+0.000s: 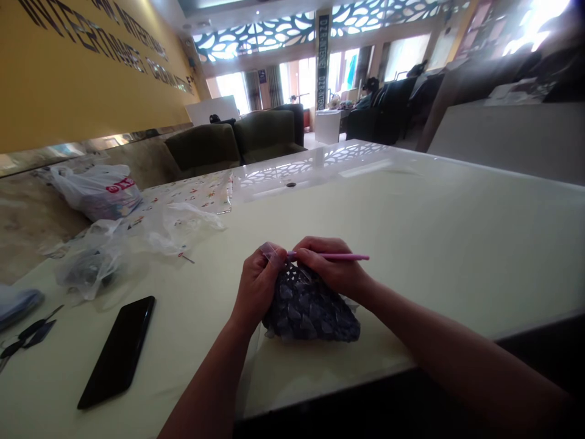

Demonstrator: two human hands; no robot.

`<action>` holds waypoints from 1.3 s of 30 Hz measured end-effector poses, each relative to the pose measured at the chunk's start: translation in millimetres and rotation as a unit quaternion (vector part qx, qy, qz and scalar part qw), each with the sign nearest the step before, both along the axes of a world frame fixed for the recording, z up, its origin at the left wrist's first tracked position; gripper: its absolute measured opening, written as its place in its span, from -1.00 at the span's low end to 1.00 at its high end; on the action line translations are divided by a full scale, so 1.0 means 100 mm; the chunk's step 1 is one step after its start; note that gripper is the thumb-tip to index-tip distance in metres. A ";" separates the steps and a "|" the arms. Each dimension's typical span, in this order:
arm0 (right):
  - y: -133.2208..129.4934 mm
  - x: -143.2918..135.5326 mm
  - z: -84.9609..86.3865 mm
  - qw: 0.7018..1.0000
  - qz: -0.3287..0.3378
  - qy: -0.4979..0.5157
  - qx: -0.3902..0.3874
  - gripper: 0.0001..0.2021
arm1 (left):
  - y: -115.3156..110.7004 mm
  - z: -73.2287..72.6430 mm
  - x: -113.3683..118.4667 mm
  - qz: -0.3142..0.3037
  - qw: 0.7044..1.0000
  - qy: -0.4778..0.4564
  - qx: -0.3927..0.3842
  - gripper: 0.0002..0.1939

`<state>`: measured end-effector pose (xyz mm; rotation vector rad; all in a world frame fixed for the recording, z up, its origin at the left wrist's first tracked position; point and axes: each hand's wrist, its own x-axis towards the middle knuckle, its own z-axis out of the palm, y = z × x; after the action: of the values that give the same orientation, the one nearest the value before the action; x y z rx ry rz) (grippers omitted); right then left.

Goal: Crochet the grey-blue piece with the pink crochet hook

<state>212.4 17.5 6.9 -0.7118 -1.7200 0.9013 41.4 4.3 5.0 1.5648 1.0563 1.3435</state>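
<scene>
In front of me, near the table's front edge, both hands work on a dark grey crocheted piece [306, 308] with petal-like flaps and an open mesh at its top. My left hand [262, 277] is closed on the upper left edge of the piece, and a thin translucent strip [270, 251] crosses its fingers. My right hand [331, 265] grips a pink crochet hook [350, 256], whose tip points left to the mesh beside my left thumb. The fingertips meet closely there, so the exact stitch is hidden.
On the left lie a black phone [119, 350], keys [30, 335] and a clear plastic bag [94, 259]. Farther back stands a full white bag [103, 189] beside a patterned cloth [192, 192]. The white table [434, 244] stretches right; dark green chairs [265, 134] stand beyond.
</scene>
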 end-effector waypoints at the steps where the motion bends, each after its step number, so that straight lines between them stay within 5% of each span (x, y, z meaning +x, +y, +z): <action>1: -0.02 -0.01 0.00 1.000 -0.018 0.000 0.019 -0.77 | 0.00 0.00 0.00 -0.002 1.000 -0.002 -0.004 -0.68; 8: -0.03 -0.02 -0.06 0.988 -0.075 -0.018 0.135 -0.84 | 0.02 0.02 0.03 -0.018 0.995 -0.080 -0.060 -0.61; 17: 0.04 0.01 -0.07 0.985 -0.054 -0.012 0.164 -0.85 | 0.06 0.01 -0.06 -0.106 0.972 -0.141 -0.156 -0.71; 23: 0.04 0.00 -0.02 0.986 -0.033 0.007 0.164 -0.84 | 0.06 0.02 -0.09 -0.150 0.962 -0.137 -0.182 -0.55; 28: 0.02 -0.02 0.00 0.986 -0.054 0.024 0.157 -0.81 | 0.05 0.03 -0.05 -0.110 0.972 -0.127 -0.162 -0.72; 32: 0.02 -0.02 0.00 0.989 -0.055 0.032 0.135 -0.80 | 0.05 0.01 -0.03 -0.081 0.981 -0.129 -0.123 -0.59; 39: 0.03 0.00 -0.02 0.990 0.012 0.010 0.142 -0.81 | 0.04 -0.01 -0.03 -0.051 0.983 -0.128 -0.123 -0.82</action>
<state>212.6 20.9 4.7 -0.4912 -1.7968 0.6577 37.9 8.7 4.3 1.2124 0.9302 1.2520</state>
